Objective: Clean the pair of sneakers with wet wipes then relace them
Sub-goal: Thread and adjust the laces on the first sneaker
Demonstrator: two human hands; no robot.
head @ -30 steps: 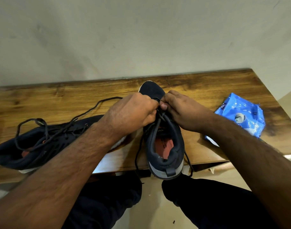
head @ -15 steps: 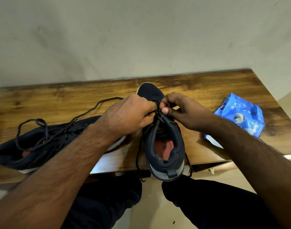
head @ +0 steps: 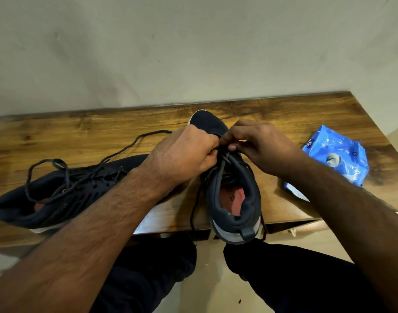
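A dark navy sneaker (head: 234,190) stands upright in the middle of the wooden table (head: 283,116), toe toward the wall, heel over the front edge. My left hand (head: 184,154) and my right hand (head: 259,145) meet above its tongue, and both pinch its dark lace (head: 225,158) near the upper eyelets. Lace ends hang down both sides of the heel. The second navy sneaker (head: 64,197) lies on its side at the left, with its lace (head: 125,147) loose and looped across the table.
A blue pack of wet wipes (head: 338,157) lies at the table's right end. A pale wall runs directly behind the table. My dark-trousered legs show below the front edge.
My right hand has lifted slightly and shifted right while working the lace. My left hand keeps its grip in nearly the same place. The sneaker has barely moved.
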